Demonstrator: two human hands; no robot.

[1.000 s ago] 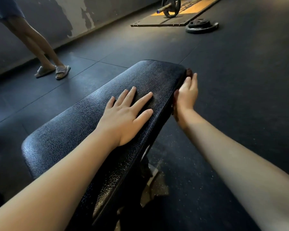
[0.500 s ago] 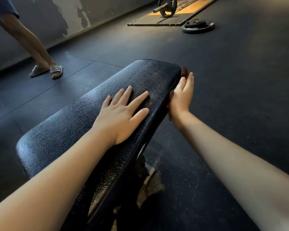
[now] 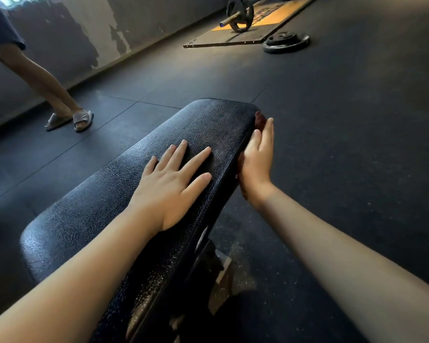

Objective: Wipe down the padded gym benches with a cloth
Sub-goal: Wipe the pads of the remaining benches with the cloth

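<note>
My left hand (image 3: 169,189) is lying flat on top of the black padded bench (image 3: 84,214), fingers spread, roughly halfway along the pad. My right hand (image 3: 256,164) is up against the bench's right side edge, fingers straight and held together, pressing the cloth (image 3: 259,120) onto the padding. The cloth's mostly hidden under my palm, with just a dark reddish bit poking out past my fingertips near the far corner. Further off, someone in slippers (image 3: 82,120) stands by the wall (image 3: 60,33), and a weight plate (image 3: 286,42) lies beside a platform (image 3: 233,39) with a barbell (image 3: 240,13).
</note>
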